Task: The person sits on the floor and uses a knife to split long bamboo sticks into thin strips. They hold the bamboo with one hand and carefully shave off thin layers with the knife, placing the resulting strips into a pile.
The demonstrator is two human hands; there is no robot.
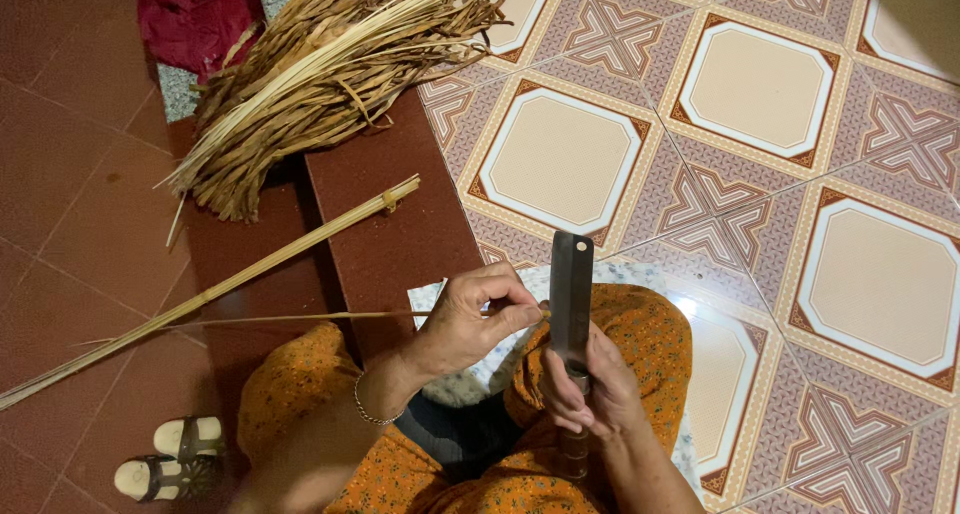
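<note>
Wooden knife handle (574,452) mostly hidden inside right hand (590,394).

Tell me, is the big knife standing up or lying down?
Standing up. The right hand grips the knife by its handle, blade pointing away.

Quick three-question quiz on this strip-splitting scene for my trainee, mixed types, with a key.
1. True or false: the right hand holds the knife with its blade pointing up.
2. What does the left hand pinch? A) thin strip B) sandal C) red cloth
3. Fill in: the tied bundle of sticks lies on the ____.

Key: 1 true; 2 A; 3 floor.
</note>
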